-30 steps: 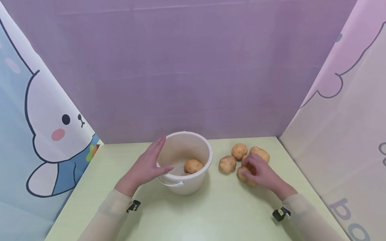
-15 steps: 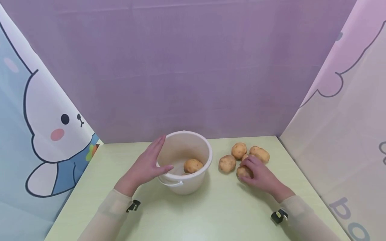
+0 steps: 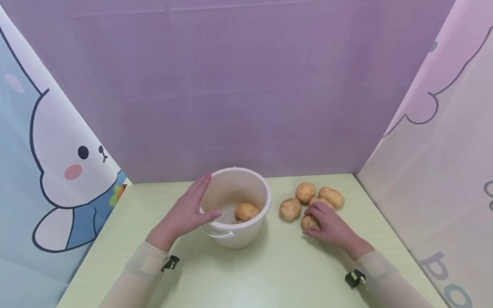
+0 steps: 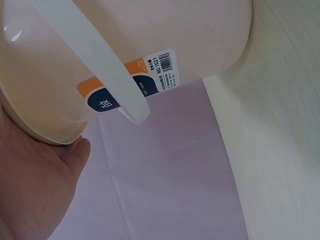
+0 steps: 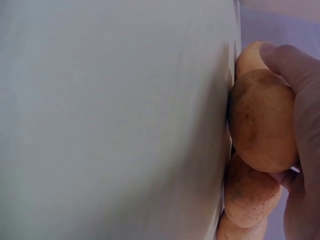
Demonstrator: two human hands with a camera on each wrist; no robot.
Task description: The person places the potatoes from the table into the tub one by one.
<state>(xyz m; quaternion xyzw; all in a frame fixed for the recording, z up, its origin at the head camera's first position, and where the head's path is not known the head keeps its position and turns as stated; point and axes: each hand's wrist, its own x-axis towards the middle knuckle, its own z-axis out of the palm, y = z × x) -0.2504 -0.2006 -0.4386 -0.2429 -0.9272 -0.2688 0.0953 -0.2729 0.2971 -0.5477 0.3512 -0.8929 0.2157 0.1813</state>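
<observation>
The right hand (image 3: 327,224) has its grip curled round a potato (image 3: 309,222) on the worktop (image 3: 277,269), and its fingers hide most of it. The left hand (image 3: 186,214), fingers straight, rests against the bucket (image 3: 246,233); a second potato (image 3: 246,211) inside shows only partly.
</observation>
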